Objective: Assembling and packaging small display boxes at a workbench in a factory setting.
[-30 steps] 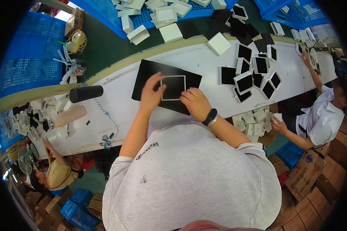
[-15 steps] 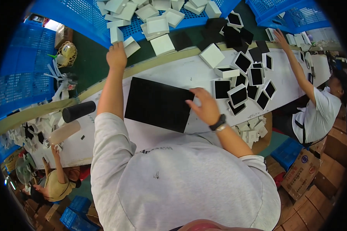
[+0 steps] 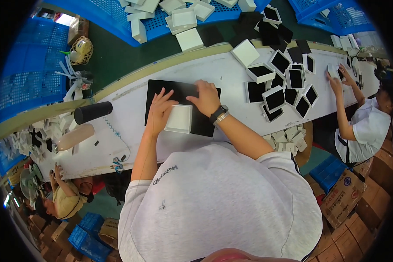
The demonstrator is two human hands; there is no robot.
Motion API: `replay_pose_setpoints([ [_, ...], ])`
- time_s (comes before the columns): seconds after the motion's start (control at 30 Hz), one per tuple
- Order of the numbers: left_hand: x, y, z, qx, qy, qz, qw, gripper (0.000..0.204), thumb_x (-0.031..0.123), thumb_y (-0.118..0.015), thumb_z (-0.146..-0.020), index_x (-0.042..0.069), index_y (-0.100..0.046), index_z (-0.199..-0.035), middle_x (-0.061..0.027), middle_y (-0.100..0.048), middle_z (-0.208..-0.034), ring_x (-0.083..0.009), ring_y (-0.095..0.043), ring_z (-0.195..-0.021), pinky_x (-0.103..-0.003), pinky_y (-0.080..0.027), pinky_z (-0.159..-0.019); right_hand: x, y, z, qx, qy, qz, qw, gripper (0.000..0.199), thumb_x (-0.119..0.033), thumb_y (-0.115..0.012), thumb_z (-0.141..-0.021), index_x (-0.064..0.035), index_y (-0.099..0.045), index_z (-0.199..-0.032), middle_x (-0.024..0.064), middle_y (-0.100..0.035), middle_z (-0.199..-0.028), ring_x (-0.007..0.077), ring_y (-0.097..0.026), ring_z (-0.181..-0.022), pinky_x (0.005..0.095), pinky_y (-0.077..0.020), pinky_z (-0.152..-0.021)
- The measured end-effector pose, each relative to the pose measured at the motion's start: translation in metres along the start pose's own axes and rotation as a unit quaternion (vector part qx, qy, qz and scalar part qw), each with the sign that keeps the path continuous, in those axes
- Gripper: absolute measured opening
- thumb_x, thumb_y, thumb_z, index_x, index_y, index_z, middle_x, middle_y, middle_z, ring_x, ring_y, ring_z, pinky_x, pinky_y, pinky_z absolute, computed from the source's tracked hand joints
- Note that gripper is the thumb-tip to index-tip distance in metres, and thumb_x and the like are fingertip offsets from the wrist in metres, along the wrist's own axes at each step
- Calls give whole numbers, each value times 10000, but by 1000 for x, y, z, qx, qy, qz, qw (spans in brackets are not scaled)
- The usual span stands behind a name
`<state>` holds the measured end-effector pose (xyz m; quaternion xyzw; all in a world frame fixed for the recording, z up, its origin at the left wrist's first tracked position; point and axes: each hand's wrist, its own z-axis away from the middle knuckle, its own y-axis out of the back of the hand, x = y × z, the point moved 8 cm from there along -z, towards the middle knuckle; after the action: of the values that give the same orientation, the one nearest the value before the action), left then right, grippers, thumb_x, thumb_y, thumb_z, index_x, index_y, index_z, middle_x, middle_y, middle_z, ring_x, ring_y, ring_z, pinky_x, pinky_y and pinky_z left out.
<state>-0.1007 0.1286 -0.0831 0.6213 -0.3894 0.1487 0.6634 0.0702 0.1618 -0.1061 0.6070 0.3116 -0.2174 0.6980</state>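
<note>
Tabletop point(image 3: 236, 102) beneath, left hand point(image 3: 159, 112) and right hand point(image 3: 207, 100), grips apart, flank a white box point(image 3: 179, 119).

The one view comes from the left of two fisheye cameras worn on the person's head, looking steeply down and forward. The grey shirt point(image 3: 222, 201) looms nearest; the left hand point(image 3: 160, 111) and right hand point(image 3: 207, 99) sit mid-view over the white table point(image 3: 129, 105), with a blue crate point(image 3: 113, 19) at the far side and stacked cartons point(image 3: 351, 233) near right.
</note>
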Motion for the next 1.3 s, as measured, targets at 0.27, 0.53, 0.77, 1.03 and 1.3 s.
replay_pose_setpoints([
  [0.27, -13, -7, 27, 43, 68, 76, 994, 168, 86, -578, -869, 83, -694, -989, -124, -573, -1300, -357, -357, -1357, -494, -171, -1143, 31, 7, 17, 119, -92, -245, 958, 193, -137, -693, -837, -32, -561, -930, 130, -607, -749, 257, -608, -693, 344, -477, -624],
  [0.53, 6, -7, 54, 85, 97, 49, 990, 346, 143, -678, -809, 92, -629, -1147, -109, -522, -1355, -334, -317, -1380, -481, -177, -1143, 39, 38, 41, 66, -142, -677, 719, 234, -101, -620, -907, -167, -523, -1109, -58, -517, -842, 66, -510, -762, 209, -420, -659],
  [0.77, 25, 17, 63, 50, 48, 247, 967, 920, 412, -780, -692, 69, -351, -1430, -96, -404, -1451, -309, -276, -1396, -402, -207, -1141, -5, 6, 60, -101, -15, -398, 912, 202, -96, -634, -898, -93, -530, -1072, -51, -493, -793, 55, -490, -729, 208, -422, -641],
  [1.03, 44, 0, 75, -29, 16, 51, 998, 1131, 349, -888, -530, 37, -292, -1439, -183, -326, -1469, -365, -291, -1372, -451, -217, -1146, -44, 7, 60, -74, 106, -184, 974, 187, -92, -645, -882, -52, -577, -1051, 18, -576, -864, 99, -559, -773, 254, -463, -668],
  [1.3, 19, -10, 89, 42, 78, 152, 984, 974, 257, -864, -603, 82, -354, -1414, -173, -365, -1421, -334, -293, -1370, -404, -304, -1108, 33, -28, 64, 6, -191, -655, 732, 191, -117, -614, -908, -69, -567, -1086, -13, -561, -875, 101, -531, -781, 240, -439, -687],
])
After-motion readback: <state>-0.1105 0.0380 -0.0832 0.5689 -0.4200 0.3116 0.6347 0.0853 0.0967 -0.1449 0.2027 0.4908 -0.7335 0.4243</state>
